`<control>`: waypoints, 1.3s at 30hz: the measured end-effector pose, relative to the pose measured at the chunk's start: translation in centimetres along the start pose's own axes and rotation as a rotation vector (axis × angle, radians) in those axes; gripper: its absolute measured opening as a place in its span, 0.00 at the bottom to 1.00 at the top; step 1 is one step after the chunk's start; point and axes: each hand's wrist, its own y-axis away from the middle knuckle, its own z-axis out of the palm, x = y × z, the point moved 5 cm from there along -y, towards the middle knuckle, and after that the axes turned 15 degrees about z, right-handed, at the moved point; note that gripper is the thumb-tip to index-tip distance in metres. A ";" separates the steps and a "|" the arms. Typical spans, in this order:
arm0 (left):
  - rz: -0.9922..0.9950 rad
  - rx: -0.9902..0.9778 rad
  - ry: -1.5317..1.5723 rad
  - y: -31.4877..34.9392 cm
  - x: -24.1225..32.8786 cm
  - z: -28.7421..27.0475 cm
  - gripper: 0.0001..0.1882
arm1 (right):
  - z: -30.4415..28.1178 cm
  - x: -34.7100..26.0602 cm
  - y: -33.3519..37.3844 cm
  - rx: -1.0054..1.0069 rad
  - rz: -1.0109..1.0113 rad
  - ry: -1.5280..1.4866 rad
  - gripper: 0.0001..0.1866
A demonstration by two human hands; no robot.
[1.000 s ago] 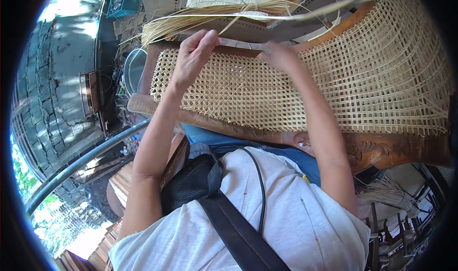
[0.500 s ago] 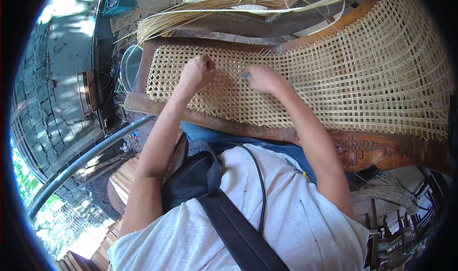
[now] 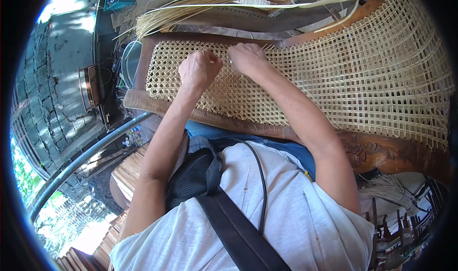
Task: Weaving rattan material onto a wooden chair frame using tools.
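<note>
A cane panel [image 3: 372, 80] of pale woven strips stretches across a brown wooden seat frame [image 3: 229, 122], tightly patterned at the left and a more open grid toward the right. Over its left part my left hand [image 3: 199, 70] is closed in a fist-like pinch; whatever its fingers hold is hidden. Close beside it, nearer the far rail, my right hand [image 3: 246, 58] is closed too. A small glint shows at its fingertips, too little to name.
A bundle of loose cane strips [image 3: 162, 22] lies beyond the far rail, with one long pale strip across it. A metal pipe [image 3: 90, 159] slants at the left. Stacked wood pieces [image 3: 131, 175] stand at lower left, and more cane [image 3: 389, 187] at lower right.
My right hand has moved left and away from me, closer to my left hand. The bluish thing at its fingers no longer shows. My left hand has shifted only slightly.
</note>
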 end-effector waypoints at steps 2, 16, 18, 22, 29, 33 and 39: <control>0.037 0.011 0.035 -0.2 0.0 0.4 0.13 | 0.6 0.0 -0.2 -0.017 0.045 0.003 0.11; 0.087 -0.038 0.027 -0.8 -1.2 2.5 0.16 | 0.3 1.6 -3.1 -0.107 0.093 0.010 0.14; 0.121 -0.058 0.060 -1.2 -1.2 2.5 0.16 | 0.2 1.6 -3.0 0.028 0.073 0.046 0.16; 0.327 0.103 0.097 -2.8 0.5 3.7 0.19 | -4.5 5.8 -1.9 -0.014 0.274 0.069 0.17; -0.004 -0.021 0.876 -4.7 0.4 5.7 0.22 | -5.2 9.0 -1.3 0.046 0.321 -0.211 0.20; -0.010 0.040 0.733 -3.6 -0.9 5.1 0.16 | -0.1 5.8 -2.1 -0.001 0.190 -0.216 0.15; -0.011 -0.056 0.362 -3.7 -1.7 4.5 0.17 | 1.4 4.4 -1.8 0.032 0.123 -0.067 0.13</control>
